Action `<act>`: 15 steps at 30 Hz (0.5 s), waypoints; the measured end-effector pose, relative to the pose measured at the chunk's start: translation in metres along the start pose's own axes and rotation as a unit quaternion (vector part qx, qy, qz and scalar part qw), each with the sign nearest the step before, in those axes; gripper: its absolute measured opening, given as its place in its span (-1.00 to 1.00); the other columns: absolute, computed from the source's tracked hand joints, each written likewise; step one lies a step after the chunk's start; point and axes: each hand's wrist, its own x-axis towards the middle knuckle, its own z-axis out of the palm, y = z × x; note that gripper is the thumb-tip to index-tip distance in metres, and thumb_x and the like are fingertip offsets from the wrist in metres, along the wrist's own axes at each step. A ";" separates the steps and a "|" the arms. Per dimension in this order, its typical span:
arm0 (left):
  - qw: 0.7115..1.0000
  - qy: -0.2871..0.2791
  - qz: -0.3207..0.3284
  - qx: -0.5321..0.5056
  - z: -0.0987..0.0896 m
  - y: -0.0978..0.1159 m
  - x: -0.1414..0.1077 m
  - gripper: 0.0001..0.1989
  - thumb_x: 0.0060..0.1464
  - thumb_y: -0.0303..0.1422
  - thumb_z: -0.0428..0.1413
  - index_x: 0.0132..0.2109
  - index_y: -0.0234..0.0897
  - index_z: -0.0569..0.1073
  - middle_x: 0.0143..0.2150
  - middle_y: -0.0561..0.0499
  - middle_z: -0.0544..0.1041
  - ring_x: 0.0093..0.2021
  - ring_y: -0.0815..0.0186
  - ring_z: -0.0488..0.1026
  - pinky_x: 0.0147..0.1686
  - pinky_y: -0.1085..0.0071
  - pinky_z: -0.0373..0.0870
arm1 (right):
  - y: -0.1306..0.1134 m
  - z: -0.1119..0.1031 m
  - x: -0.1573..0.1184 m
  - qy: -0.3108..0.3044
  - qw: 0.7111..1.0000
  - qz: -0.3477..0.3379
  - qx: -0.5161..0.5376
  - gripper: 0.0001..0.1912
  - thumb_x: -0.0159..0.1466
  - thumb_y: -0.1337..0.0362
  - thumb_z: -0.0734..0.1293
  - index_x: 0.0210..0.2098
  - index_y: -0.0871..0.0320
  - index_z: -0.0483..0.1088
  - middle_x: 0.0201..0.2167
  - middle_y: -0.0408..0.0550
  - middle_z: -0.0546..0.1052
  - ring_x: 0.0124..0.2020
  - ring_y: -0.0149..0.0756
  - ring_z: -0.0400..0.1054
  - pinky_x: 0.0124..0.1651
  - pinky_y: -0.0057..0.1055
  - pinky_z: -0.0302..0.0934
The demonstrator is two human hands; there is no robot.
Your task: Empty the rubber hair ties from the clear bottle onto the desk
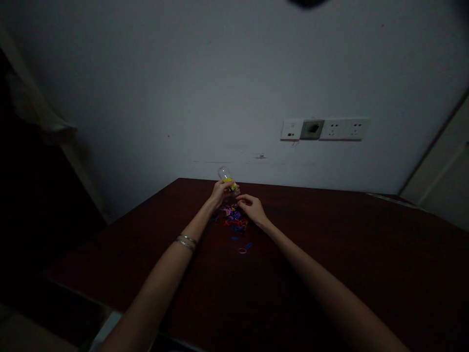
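- Head view: left forearm (166, 264) comes in from the near edge of the dark red surface (330, 234), slanting up and rightward; two bracelets (187, 241) sit partway along it.
- Left hand (220, 190): at the forearm's far end, near the surface's far edge, fingers wrapped around a clear bottle (224, 173) with a yellow band; grip closed on it.
- Right forearm (311, 264) slants up and leftward from the near right; wrist bent, right hand (253, 210) held low, back of hand up.
- Right fingers bent and narrow, tips just beside the bottle's lower end; cannot tell whether they touch it or pinch anything.
- Bottle: near the surface's far edge, nearer the far left corner than the right edge. Tilted, long axis running upper left to lower right; rounded clear end up toward the wall (220, 98), other end down toward the right fingertips and the pile. Too dark to make out that lower end.
- Pile of colourful small bands (235, 215) lies on the surface below the bottle, between the hands: purple, pink, red, blue.
- Pink ring (242, 251) and blue band (248, 246) lie apart from the pile, toward the near edge.
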 end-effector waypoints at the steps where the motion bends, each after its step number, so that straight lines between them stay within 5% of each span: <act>1: 1.000 -0.008 -0.003 -0.017 0.000 0.000 -0.001 -0.73 -0.12 -0.41 0.16 -0.20 -0.39 0.39 -0.36 -0.13 0.52 -0.36 0.24 0.49 -0.27 0.25 0.44 | 0.000 0.000 0.000 -0.004 1.000 0.002 0.012 -0.72 -0.01 0.30 0.23 -0.32 0.22 0.46 -0.56 -0.15 0.45 -0.53 -0.41 0.27 -0.40 -0.47 0.18; 8: 0.992 -0.044 -0.040 -0.115 0.001 0.001 -0.003 -0.73 -0.01 -0.42 0.05 -0.11 -0.39 0.35 -0.23 -0.21 0.51 -0.20 0.20 0.48 -0.17 0.27 0.41 | -0.004 0.000 0.001 0.018 0.997 0.003 0.073 -0.57 -0.02 0.33 0.22 -0.13 0.25 0.42 -0.56 -0.20 0.39 -0.56 -0.46 0.21 -0.47 -0.52 0.15; 15: 0.986 -0.105 -0.068 -0.109 0.009 0.001 -0.009 -0.71 0.01 -0.36 0.05 -0.11 -0.42 0.36 -0.21 -0.24 0.51 -0.19 0.18 0.47 -0.20 0.29 0.40 | -0.004 0.007 -0.003 -0.046 0.991 0.046 0.117 -0.26 -0.08 0.36 0.34 0.12 0.04 0.17 -0.40 -0.22 0.40 -0.62 -0.57 0.17 -0.58 -0.60 0.11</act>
